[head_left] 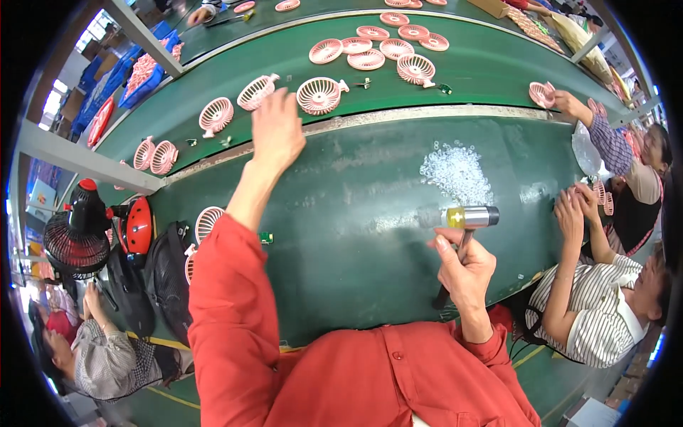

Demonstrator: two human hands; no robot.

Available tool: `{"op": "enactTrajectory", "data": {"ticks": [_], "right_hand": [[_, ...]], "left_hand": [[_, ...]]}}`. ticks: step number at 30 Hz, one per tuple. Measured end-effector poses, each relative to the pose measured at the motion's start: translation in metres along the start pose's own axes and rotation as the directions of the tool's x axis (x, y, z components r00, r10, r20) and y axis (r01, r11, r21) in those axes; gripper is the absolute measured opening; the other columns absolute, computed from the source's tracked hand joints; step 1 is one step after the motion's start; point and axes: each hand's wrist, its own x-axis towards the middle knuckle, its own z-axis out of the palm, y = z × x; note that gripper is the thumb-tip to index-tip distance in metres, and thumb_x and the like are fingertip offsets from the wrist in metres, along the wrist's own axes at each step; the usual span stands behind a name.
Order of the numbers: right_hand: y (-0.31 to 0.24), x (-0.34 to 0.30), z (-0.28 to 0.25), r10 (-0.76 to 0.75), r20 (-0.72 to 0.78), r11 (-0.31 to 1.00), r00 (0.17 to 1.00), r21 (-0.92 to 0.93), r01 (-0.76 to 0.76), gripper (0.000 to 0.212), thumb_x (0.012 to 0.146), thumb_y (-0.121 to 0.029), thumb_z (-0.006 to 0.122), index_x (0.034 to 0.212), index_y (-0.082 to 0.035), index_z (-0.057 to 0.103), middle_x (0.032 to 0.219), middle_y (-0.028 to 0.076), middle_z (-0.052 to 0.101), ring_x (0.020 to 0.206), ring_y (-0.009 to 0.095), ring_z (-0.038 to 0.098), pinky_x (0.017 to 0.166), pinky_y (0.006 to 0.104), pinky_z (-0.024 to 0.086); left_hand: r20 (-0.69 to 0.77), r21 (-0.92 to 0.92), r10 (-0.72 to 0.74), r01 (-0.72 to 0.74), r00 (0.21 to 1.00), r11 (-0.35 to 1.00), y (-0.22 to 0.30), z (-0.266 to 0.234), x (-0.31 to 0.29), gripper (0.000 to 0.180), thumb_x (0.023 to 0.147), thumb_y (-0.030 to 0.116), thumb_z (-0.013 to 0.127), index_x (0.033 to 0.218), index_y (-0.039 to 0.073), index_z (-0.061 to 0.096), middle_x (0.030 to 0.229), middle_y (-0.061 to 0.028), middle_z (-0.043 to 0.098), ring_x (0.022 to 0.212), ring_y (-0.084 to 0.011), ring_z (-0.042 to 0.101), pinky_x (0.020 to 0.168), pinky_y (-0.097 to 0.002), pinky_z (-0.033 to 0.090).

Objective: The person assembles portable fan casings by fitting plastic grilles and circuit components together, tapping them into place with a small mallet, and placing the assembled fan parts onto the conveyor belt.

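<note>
Red shirt (388,373), right hand (469,276) around hammer (481,216) with pale-marked yellow end (454,218).

Free central tabletop (341,267); hammer (472,216) at right

A red long-sleeved shirt (334,377) has a round red button (398,355) in front.
</note>
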Motion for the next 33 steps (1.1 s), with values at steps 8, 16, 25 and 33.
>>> {"op": "enactTrajectory", "data": {"ticks": [8,16,25,33], "right_hand": [[-0.007,-0.007,0.000,0.036,0.073,0.998,0.997,-0.050,-0.033,0.013,0.093,-0.005,0.065,0.082,0.002,0.064,0.078,0.008,0.070,0.049,0.000,0.043,0.043,0.0196,0.031],[0.013,0.003,0.006,-0.223,0.112,0.949,0.968,-0.202,0.242,0.025,0.089,-0.005,0.071,0.110,0.005,0.065,0.077,-0.004,0.060,0.059,0.000,0.034,0.048,0.0193,0.026],[0.000,0.001,0.020,-0.130,0.259,0.943,0.957,-0.266,0.200,0.027,0.091,-0.012,0.070,0.114,0.003,0.065,0.083,-0.002,0.064,0.075,0.004,0.053,0.066,0.0218,0.047],[-0.014,0.018,0.005,0.216,0.287,0.973,0.933,-0.148,-0.180,0.032,0.097,-0.029,0.063,0.094,0.002,0.068,0.055,-0.005,0.047,0.041,0.002,0.037,0.036,0.0231,0.023]], "left_hand": [[0.090,0.088,0.049,-0.056,0.995,0.995,0.039,0.008,0.019,0.011,0.078,0.012,0.060,0.083,0.004,0.066,0.085,-0.0123,0.068,0.088,-0.0299,0.060,0.076,-0.0457,0.040],[0.598,-0.801,-0.125,0.582,0.792,-0.141,0.134,-0.094,-0.046,0.021,0.096,0.016,0.064,0.100,-0.003,0.056,0.083,-0.0104,0.069,0.079,-0.0147,0.068,0.068,-0.0298,0.058],[0.603,-0.693,0.030,0.543,0.797,-0.474,0.144,-0.124,-0.113,0.031,0.100,0.018,0.056,0.123,-0.002,0.056,0.113,-0.0151,0.066,0.091,-0.0200,0.068,0.076,-0.0333,0.057],[0.821,-0.519,0.001,0.748,0.571,-0.413,0.118,-0.121,-0.146,0.062,0.098,0.031,0.059,0.138,-0.008,0.033,0.103,-0.0216,0.065,0.066,-0.0169,0.063,0.049,-0.0283,0.054]]}}
